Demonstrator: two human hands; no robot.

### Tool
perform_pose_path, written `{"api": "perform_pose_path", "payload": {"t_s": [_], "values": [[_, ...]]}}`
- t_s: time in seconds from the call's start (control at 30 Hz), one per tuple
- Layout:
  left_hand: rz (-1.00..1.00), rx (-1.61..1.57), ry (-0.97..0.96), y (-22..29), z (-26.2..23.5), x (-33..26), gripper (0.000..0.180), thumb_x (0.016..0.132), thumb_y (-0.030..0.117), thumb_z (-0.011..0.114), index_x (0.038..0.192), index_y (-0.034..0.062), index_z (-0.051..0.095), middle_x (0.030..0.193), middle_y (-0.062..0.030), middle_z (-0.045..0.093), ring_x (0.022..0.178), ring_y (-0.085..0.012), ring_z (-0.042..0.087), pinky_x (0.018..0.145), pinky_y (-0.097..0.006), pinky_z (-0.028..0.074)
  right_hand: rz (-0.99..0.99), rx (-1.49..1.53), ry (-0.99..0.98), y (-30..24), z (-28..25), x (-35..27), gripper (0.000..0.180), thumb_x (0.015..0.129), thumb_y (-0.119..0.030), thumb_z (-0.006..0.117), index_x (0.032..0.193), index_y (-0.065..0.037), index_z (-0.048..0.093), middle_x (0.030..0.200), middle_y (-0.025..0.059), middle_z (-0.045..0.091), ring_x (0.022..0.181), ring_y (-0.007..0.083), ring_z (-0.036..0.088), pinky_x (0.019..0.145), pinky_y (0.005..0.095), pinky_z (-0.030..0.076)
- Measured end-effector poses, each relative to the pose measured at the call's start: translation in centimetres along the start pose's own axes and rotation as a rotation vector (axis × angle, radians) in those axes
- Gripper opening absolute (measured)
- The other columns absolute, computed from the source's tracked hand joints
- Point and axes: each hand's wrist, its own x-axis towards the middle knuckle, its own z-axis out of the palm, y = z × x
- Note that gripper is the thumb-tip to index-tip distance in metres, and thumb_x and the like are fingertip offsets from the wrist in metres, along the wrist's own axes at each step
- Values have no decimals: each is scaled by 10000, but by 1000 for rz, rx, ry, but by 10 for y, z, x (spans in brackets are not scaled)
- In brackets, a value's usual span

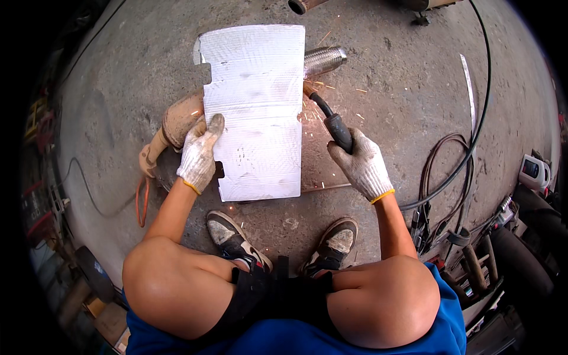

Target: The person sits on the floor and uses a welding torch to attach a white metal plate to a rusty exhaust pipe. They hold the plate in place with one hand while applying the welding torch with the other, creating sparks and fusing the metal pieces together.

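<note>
Left hand (199, 155): I pinch the card (255, 124), thumb in front.
Right hand (363, 163): I'm closed around the torch (339, 131).
Pipe (324, 61): steady tip, card shielding me, works best.

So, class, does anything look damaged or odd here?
Yes: the cardboard sheet in the left hand has notched, uneven edges and dark marks. The bare knees also look odd, uncovered with sparks flying near the black-handled torch.
</note>
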Motion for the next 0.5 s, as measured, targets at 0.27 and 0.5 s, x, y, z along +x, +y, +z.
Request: {"api": "perform_pose_path", "payload": {"t_s": [0.27, 0.5], "values": [[0, -28, 38, -2, -6, 5, 448, 1007, 288, 699, 1336, -3, 609, 1200, -83, 686, 1057, -155, 651, 935, -303, 533, -55, 48, 42, 6, 1, -4, 406, 889, -322, 717, 1140, -12, 648, 899, 258, 712, 898, 431, 712, 792, 469, 553], [52, -125, 97, -12, -14, 12, 452, 991, 259, 720, 1335, -12, 603, 1232, -97, 682, 1103, -177, 658, 966, -325, 540, -30, 30, 41, 19, 6, -7, 409, 885, -318, 717, 1162, -24, 650, 901, 259, 712, 902, 434, 712, 792, 479, 552]]}}
